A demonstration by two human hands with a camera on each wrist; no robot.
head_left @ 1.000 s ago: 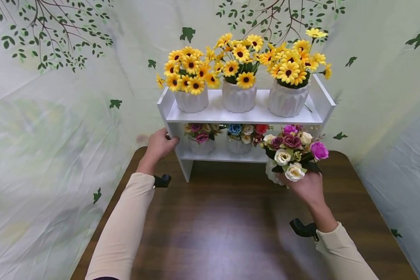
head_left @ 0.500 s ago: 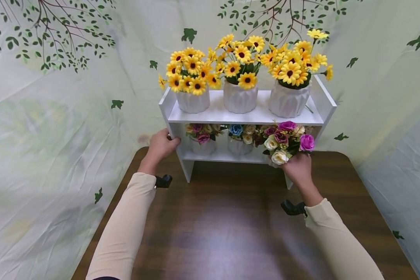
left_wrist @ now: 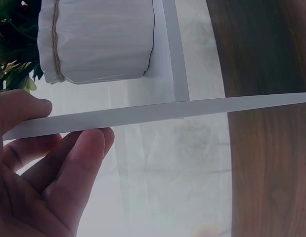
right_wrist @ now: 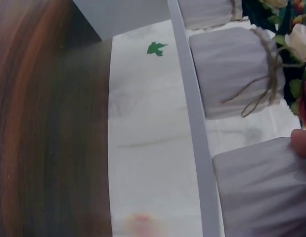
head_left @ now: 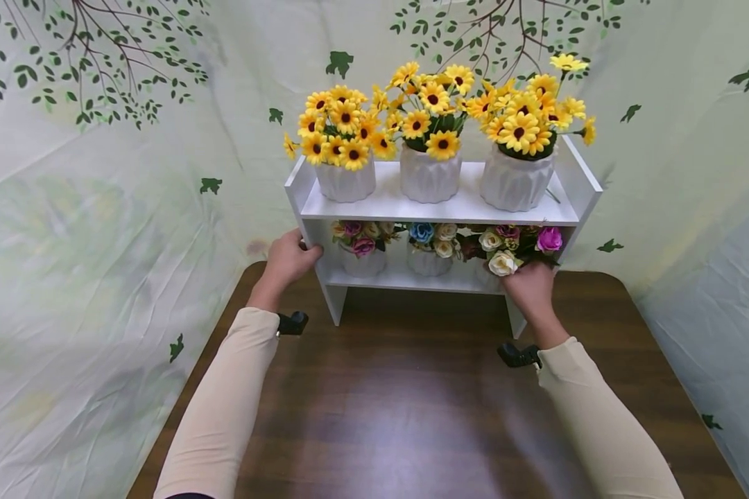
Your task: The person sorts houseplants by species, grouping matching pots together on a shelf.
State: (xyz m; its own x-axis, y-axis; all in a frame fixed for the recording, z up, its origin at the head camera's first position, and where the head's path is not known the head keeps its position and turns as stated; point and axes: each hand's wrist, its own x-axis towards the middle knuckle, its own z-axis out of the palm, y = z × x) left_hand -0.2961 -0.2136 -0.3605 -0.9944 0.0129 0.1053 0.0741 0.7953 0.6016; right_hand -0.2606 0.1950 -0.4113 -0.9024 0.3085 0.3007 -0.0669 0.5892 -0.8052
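A white two-tier shelf [head_left: 387, 209] stands on the table. My left hand [head_left: 287, 263] grips the edge of its left side panel [left_wrist: 143, 113], thumb on the inside and fingers on the outside. At the right end of the lower tier, my right hand [head_left: 530, 290] holds a white flowerpot [right_wrist: 264, 185] of cream, purple and mauve roses [head_left: 503, 263]. In the right wrist view the pot sits over the board, and only part of my thumb [right_wrist: 302, 142] shows. Most of this hand's fingers are hidden behind the pot and flowers.
Left of the held pot, on the lower tier, are a pot with blue and cream roses [head_left: 428, 262] and one with pink roses [head_left: 363, 263]. Three white pots of yellow sunflowers [head_left: 431, 177] line the top tier. The brown table [head_left: 399, 402] extends in front.
My right hand has moved left and inward, carrying the rose pot from in front of the shelf onto the lower tier's right end. My left hand keeps its grip on the side panel.
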